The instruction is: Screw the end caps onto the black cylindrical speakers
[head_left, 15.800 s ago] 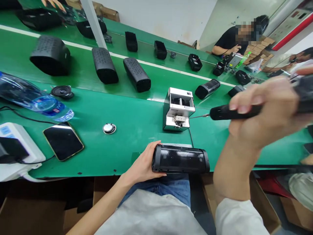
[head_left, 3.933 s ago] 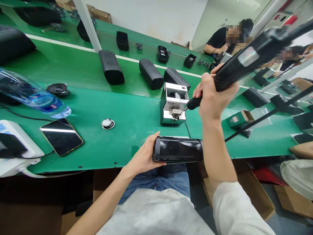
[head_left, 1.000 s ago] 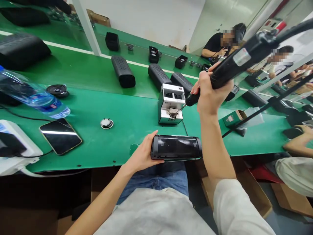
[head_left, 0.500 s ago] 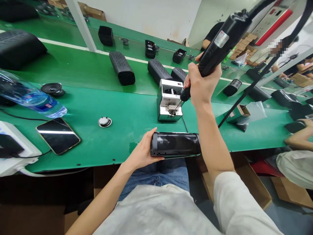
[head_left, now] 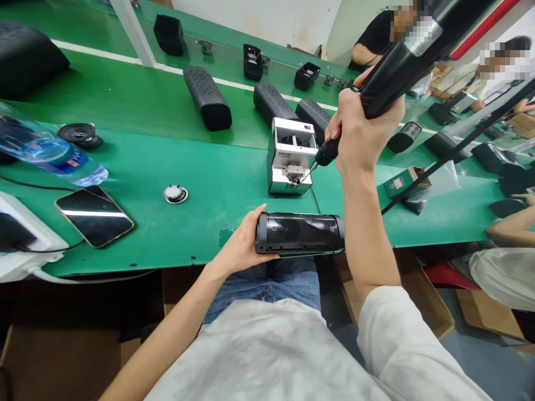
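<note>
My left hand (head_left: 244, 238) grips the left end of a black speaker housing (head_left: 298, 233) at the front edge of the green table. Its glossy front with perforated areas faces up. Wrapped around a black electric screwdriver (head_left: 395, 69), my right hand (head_left: 365, 125) holds the tool slanted down to the left. The thin bit reaches the metal outlet on the front of a white screw feeder (head_left: 291, 159); whether a screw sits on the tip is too small to tell.
Left on the table lie a phone (head_left: 95, 216), a water bottle (head_left: 52, 150), a small round speaker driver (head_left: 175, 194) and a larger black one (head_left: 80, 135). Behind stand several black housings (head_left: 208, 97). A small green box (head_left: 405, 181) is at right, near a co-worker's arm (head_left: 512, 225).
The view has shifted, so the table things appear higher. My right hand and the screwdriver have moved slightly right, with the bit still at the feeder. My left hand keeps its hold on the housing.
</note>
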`<action>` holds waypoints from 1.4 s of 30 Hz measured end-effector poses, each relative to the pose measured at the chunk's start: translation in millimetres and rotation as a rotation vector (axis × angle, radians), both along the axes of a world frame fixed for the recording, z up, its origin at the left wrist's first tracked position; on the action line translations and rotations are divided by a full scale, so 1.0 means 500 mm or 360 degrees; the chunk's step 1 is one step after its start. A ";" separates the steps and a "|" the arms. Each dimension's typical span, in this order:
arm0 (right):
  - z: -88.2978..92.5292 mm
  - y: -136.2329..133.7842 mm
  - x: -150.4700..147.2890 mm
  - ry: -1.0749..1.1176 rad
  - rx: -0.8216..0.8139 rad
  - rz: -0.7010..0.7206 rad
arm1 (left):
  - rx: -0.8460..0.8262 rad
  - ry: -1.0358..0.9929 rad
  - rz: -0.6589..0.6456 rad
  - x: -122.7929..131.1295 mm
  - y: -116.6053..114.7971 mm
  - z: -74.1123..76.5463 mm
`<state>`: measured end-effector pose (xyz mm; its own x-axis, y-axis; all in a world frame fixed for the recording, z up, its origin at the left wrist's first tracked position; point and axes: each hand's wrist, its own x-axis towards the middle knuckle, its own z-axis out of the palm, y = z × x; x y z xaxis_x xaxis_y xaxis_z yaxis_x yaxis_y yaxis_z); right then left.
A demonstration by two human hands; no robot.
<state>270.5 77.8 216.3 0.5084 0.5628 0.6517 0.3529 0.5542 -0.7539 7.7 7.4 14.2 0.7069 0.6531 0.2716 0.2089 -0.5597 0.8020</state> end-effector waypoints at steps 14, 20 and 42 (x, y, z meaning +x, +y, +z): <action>-0.004 0.044 -0.005 0.0023 0.0088 0.0005 | -0.0004 0.0001 0.0010 -0.003 -0.001 -0.001; -0.009 0.044 0.008 0.0026 0.0109 0.0067 | -0.0031 0.0025 0.0020 -0.004 -0.002 0.002; -0.005 -0.005 -0.002 -0.0111 0.0079 0.0022 | -0.0006 -0.0005 0.0015 -0.003 0.001 -0.004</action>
<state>269.6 75.3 214.0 0.4531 0.5357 0.7125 0.3956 0.5954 -0.6992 6.2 8.1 12.1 0.7000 0.6605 0.2716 0.2115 -0.5549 0.8046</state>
